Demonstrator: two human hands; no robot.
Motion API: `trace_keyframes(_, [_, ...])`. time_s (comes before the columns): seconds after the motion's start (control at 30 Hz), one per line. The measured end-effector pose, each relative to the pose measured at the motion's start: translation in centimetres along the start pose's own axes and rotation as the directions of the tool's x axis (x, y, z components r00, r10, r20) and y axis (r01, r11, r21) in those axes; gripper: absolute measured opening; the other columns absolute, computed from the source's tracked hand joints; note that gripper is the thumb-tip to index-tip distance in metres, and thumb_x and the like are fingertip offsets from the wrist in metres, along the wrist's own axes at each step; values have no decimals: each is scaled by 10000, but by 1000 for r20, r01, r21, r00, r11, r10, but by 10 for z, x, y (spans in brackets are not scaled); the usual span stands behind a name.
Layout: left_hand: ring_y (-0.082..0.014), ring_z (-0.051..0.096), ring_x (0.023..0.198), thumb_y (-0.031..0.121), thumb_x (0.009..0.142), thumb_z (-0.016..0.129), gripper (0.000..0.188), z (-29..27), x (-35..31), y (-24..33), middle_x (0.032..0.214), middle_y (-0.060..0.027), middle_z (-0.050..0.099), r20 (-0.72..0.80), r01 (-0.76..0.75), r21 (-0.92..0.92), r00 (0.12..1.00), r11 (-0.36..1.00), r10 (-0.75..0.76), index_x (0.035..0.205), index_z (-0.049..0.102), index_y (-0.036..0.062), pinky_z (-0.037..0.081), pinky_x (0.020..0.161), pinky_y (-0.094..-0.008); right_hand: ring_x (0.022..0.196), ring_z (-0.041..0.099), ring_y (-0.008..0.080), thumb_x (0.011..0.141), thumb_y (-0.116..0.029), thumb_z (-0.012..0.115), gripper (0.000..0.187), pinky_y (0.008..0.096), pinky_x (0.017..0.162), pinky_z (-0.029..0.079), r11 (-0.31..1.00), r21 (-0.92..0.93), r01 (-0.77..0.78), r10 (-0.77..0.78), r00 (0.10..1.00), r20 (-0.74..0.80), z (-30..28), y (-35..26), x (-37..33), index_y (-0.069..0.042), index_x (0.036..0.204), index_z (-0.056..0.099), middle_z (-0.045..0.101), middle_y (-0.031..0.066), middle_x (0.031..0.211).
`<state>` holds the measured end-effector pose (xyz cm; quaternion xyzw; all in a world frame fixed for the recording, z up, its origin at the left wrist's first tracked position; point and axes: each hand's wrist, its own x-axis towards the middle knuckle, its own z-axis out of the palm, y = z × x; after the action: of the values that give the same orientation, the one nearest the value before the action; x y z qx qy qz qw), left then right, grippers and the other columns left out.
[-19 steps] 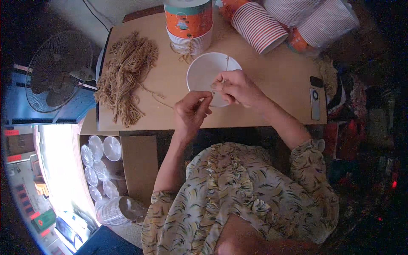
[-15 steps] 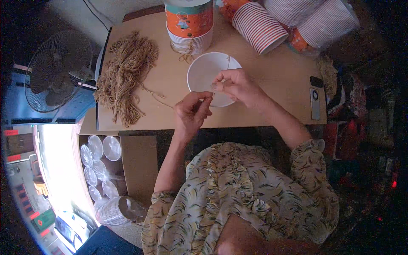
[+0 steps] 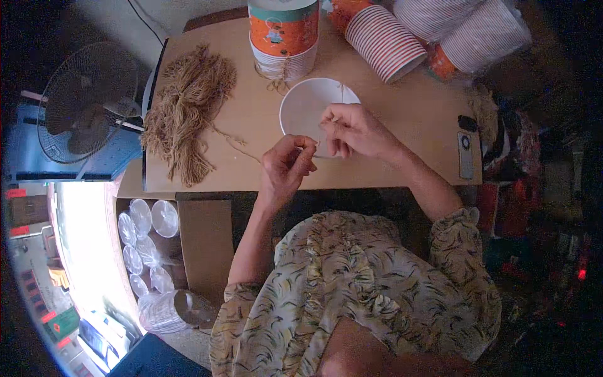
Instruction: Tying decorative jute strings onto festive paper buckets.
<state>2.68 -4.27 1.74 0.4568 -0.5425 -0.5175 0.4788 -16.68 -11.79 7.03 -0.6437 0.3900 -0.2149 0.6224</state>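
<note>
My left hand (image 3: 286,166) is pinched around a brown strand (image 3: 246,153), whose other stretch runs leftward over the table to a large bundle of brown twine (image 3: 188,100). A small light tip of the strand pokes out past the thumb and forefinger. My right hand (image 3: 359,131) hovers to the right with fingers curled and closed; what they hold is too small to make out. Both hands are above a white paper tub (image 3: 300,107), seen from its open top. A thin brown string (image 3: 342,88) hangs over the tub's far rim.
Behind the tub stands a stack of orange and green printed tubs (image 3: 282,38) with twine at its base. Striped stacks (image 3: 386,44) lie at the back right, some in plastic. A phone-like device (image 3: 465,154) sits rightward; a fan (image 3: 88,103) and a box of clear lids (image 3: 210,251) are left.
My right hand's lower fingers have dropped and spread a little from their earlier curl. My left hand stays pinched in nearly the same place. The whole view has shifted slightly.
</note>
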Motion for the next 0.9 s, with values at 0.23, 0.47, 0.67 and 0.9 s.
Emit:
trace_keyframes(0.23, [-78,624,641,53,902,662,110,9,-2,-6,816,-28,665,-102,-147,59,983,987,153,1007,671,20,492,534,-213,467,521,75,963,-150,553,172,225,419,412,996,10,-88,88,996,-20,8,4,1,-12,862,571,575,30,590])
trace_keyframes(0.47, [-48,588,624,44,870,700,190,17,-1,-6,859,-23,693,-242,-135,67,959,989,147,1053,654,21,468,523,-191,444,542,106,939,-139,589,180,253,382,418,993,80,-91,94,995,-32,12,8,1,3,830,576,601,70,584])
trace_keyframes(0.67, [-62,578,596,28,852,711,167,20,-3,-10,852,-33,690,-290,-187,211,926,960,243,1011,665,33,458,500,-203,439,547,109,932,-137,601,178,247,373,410,986,99,-131,134,991,-21,15,6,0,5,826,578,605,78,581])
trace_keyframes(0.9, [-93,601,632,8,840,708,96,18,-3,-14,855,-40,668,-256,-322,325,875,889,411,911,652,39,467,519,-222,437,547,111,929,-153,613,190,253,373,412,974,99,-205,206,979,3,14,8,4,-1,819,584,607,72,589])
